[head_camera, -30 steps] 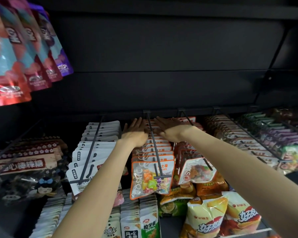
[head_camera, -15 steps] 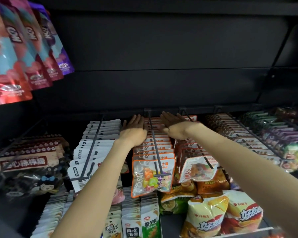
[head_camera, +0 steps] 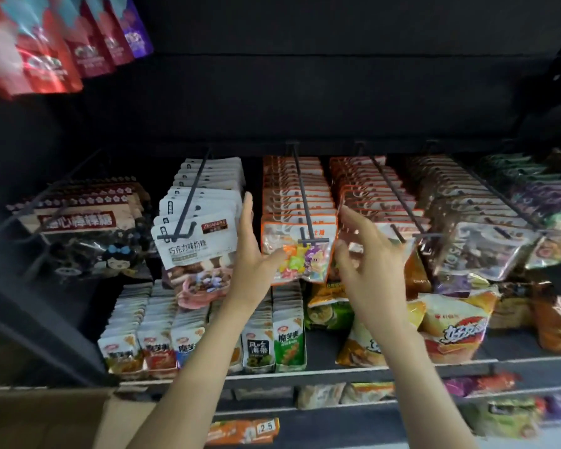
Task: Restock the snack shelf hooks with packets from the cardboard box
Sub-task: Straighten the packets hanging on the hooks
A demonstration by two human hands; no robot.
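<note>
Your hands came back from deep in the row — left hand (head_camera: 251, 254) and right hand (head_camera: 366, 257) both loose, flanking the front orange packet (head_camera: 297, 251) — row's packed.

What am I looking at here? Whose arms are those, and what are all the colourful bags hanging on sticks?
This picture comes from a camera worn on a person's head, so you see what they see: their own two bare arms reaching out. No machine here. The left hand and right hand are open, one on each side of an orange-edged candy packet; the left thumb seems to touch it. The packet hangs at the front of a black metal hook, with a row of the same packets behind it. More rows of snack packets hang on hooks beside it. At the bottom left is the cardboard box. Neither hand holds anything.
</note>
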